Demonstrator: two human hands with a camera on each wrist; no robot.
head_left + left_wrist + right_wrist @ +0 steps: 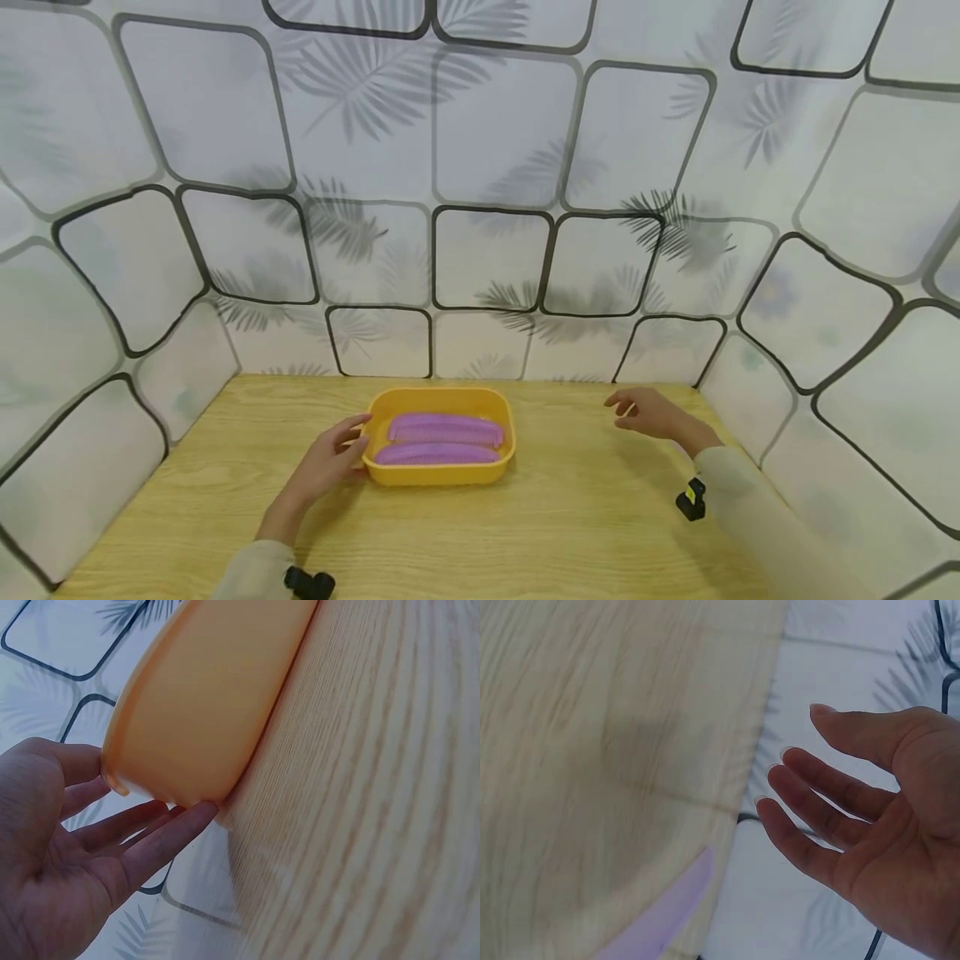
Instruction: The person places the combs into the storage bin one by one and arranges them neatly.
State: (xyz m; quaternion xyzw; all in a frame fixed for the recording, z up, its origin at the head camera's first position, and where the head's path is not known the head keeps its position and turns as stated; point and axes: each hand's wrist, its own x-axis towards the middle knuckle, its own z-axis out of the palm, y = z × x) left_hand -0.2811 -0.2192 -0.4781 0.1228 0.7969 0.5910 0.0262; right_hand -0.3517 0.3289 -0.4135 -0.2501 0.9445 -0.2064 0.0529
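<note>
A yellow plastic basin [435,475] stands on the wooden table, with two purple combs lying lengthwise in it, a rear comb [446,429] and a front comb [437,454]. My left hand [330,458] holds the basin by its left end. In the left wrist view, the thumb is at the rim of the basin [202,697] while fingertips [202,814] rest against the outer wall. My right hand [647,412] hovers over the table's right side, fingers loosely bent and holding nothing. Below it, a smooth purple strip [664,915] shows, mostly hidden by the right forearm in the head view.
The light wooden table [465,542] runs back to a wall [487,258] covered in a pattern of rounded squares and leaves. Similar patterned walls close in the left and right sides. A small black device [690,500] sits at the right wrist.
</note>
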